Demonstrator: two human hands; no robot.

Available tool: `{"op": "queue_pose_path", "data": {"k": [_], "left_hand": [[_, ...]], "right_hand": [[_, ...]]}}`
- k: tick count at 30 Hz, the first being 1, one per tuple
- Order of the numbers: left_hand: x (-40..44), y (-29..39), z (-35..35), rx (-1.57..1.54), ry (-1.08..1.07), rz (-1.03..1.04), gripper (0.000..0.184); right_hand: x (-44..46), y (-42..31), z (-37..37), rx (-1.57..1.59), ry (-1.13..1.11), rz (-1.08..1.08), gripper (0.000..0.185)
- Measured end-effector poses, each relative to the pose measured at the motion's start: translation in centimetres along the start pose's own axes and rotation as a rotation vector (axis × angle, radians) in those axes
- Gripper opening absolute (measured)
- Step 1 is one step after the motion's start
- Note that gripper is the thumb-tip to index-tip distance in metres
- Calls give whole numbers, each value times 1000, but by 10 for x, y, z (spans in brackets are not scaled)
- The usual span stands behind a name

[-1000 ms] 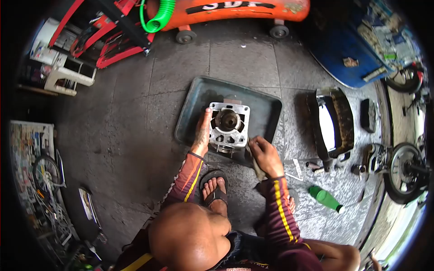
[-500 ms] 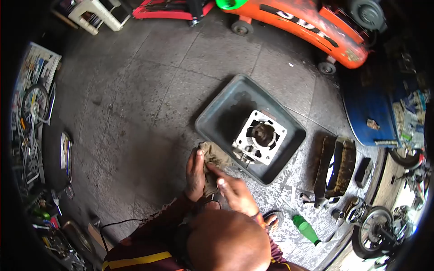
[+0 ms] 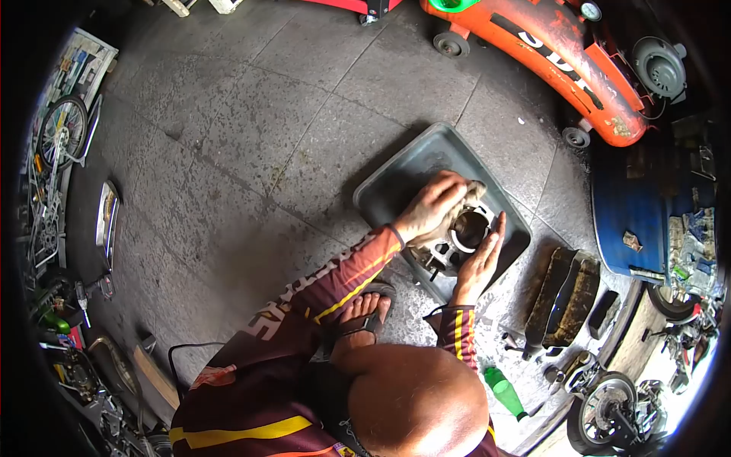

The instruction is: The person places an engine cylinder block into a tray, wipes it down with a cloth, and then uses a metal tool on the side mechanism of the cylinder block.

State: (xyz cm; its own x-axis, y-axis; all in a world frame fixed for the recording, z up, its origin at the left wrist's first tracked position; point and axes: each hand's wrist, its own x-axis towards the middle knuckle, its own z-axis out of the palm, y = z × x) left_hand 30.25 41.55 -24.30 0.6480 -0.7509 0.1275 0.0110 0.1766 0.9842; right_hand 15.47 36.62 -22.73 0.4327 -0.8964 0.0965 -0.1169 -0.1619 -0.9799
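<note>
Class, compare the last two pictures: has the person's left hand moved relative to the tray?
Yes. Against the tray, the left hand has moved up and rightward in the view, from outside it to the metal part inside.

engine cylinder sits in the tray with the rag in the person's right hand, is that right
Not quite: the rag is in the left hand, while the right hand is beside the engine cylinder, as the head view shows. It does sit in the tray.

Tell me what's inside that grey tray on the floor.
Inside the tray sits an engine cylinder; the left hand holds a rag on it, the right hand alongside. The tray bottom beneath the cylinder is hidden.
</note>
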Motion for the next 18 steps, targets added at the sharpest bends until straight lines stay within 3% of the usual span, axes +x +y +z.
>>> {"op": "queue_pose_path", "data": {"k": [1, 3, 4, 5, 7, 8, 9, 11, 12, 14, 15, 17, 18], "left_hand": [[7, 1, 10, -512, 68, -188, 30], [15, -64, 3, -257, 257, -312, 36], [13, -63, -6, 276, 138, -296, 42], [13, -64, -5, 162, 161, -219, 44], [32, -64, -18, 212, -105, -18, 45], [44, -56, -23, 172, -229, -148, 45], [58, -59, -23, -71, -363, -140, 45], [79, -42, -11, -187, -605, -269, 48], [85, -34, -7, -192, -605, -269, 48], [98, -20, 7, 104, -578, -460, 52], [96, -43, 16, 26, -452, -440, 55], [63, -54, 15, -425, -200, -566, 51], [43, -55, 13, -280, -25, -291, 46]], "right_hand": [[-1, -1, -1, -2, -3, 0, 54], [-3, -4, -5, 56, 20, 51, 52], [-4, -1, -7, 64, 14, 45, 52], [-3, -1, -6, 75, 11, 35, 51], [-3, -6, -7, 7, -10, 33, 52], [-4, -11, -5, -14, 2, 41, 51], [-5, -10, -3, -17, -8, 44, 51], [-6, -9, 1, 96, 25, 75, 49], [-6, -10, 1, 64, 34, 102, 48], [-6, -13, 0, 2, 66, 119, 48], [-7, -13, 2, -25, 81, 109, 47], [-9, -8, 3, -62, 140, 96, 47], [-10, -8, 3, -55, 145, 103, 47]]}}
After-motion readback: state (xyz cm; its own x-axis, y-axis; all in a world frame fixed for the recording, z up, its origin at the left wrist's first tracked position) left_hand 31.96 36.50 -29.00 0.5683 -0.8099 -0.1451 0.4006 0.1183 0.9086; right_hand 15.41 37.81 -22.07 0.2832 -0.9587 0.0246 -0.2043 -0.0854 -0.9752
